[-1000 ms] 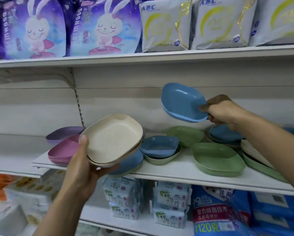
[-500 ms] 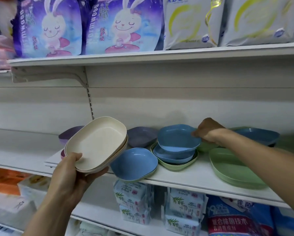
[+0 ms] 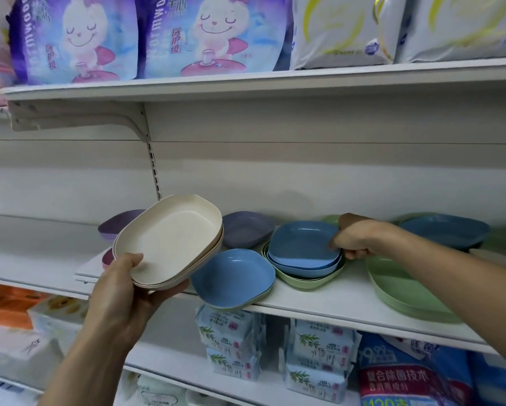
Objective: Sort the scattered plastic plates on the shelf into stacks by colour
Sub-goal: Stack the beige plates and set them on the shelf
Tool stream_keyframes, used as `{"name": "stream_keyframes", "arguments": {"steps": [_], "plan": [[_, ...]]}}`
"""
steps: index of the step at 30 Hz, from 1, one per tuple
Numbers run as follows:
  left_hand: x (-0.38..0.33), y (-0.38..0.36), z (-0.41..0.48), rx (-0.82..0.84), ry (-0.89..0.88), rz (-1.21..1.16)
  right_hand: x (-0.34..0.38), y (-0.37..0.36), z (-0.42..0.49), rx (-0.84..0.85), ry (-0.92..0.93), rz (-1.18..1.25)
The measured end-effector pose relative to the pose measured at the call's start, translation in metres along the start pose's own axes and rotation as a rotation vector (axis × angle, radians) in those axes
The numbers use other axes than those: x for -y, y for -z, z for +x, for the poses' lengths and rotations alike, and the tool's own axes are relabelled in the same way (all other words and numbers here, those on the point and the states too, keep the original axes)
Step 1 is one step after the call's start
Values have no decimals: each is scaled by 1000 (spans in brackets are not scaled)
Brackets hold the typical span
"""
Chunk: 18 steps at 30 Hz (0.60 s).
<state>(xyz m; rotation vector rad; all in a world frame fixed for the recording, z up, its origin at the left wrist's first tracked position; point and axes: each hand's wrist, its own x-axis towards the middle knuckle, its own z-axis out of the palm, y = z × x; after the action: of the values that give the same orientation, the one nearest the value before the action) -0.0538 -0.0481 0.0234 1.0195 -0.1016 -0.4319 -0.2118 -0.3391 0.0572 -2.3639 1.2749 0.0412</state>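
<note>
Nearest the camera, the left hand (image 3: 120, 291) holds a small stack of cream oval plastic plates (image 3: 170, 238) clear of the shelf. Its thumb presses on the near rim and its fingers are curled beneath. It seems to be carrying the gathered cream ones until they get a spot of their own.

Just beyond, on the white shelf board (image 3: 319, 303), sits a nested stack of blue rounded-square plastic plates (image 3: 303, 247). It rests inside a pale green plastic plate (image 3: 298, 281), so colours are mixed there. The right hand (image 3: 354, 238) has its fingers curled at this stack's right rim, gripping it. This is probably to seat the top plate or to lift the blues off the green.

To the front-left of the blue stack, a single blue plate (image 3: 234, 276) overhangs the shelf edge and could tip. To the right of the stack lies a large green oval plate (image 3: 398, 285).

Behind the stack to the left is a grey-purple plate (image 3: 247, 230). Farther left are purple plates (image 3: 117, 224) and pink plates (image 3: 107, 257), half hidden by the cream stack. Behind it to the right sits a blurred dark blue plate (image 3: 445, 231).
</note>
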Motion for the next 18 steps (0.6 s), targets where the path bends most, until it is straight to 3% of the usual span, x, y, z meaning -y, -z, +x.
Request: {"name": "stream_keyframes", "arguments": {"steps": [5,12,18], "plan": [[0,-3,-1,7,13,1,2,-11,-4,63,-33,31],[0,-5,-6,9,7,4,-6,-3,-4,-60,-13,172],[1,-12,-12,26,2,9,-14,-8,4,-42,47,289]]}}
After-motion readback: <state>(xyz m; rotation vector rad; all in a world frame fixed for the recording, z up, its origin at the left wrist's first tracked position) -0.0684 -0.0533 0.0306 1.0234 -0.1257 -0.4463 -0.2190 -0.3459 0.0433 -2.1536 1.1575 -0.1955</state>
